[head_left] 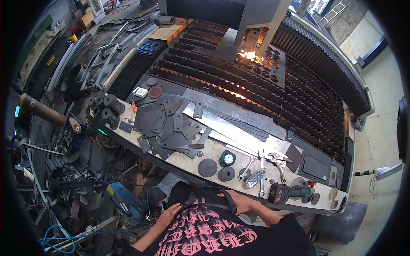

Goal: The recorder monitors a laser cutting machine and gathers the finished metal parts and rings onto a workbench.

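Observation:
My right hand (241,202) is at my waist, its fingers bent around a black strap (230,200) that hangs over my printed black shirt (209,232). Lower and to the left, my left hand (169,214) lies against dark cloth at my side. Its fingertips are curled into the cloth, and what they grip is hidden. Neither hand touches the worktop. Just beyond them on its edge lie a dark round disc (208,167), a thick ring (226,173), a green tape measure (228,158), wrenches (262,173) and a cordless angle grinder (290,193).
Sparks fly under a cutting machine's head (257,38), over a sheet with round holes (273,72) on a slatted bed (205,64). Flat steel plates (168,121) pile on the worktop beside stacked discs (112,103). Scrap metal (85,170) and a blue hose (57,232) crowd the left floor.

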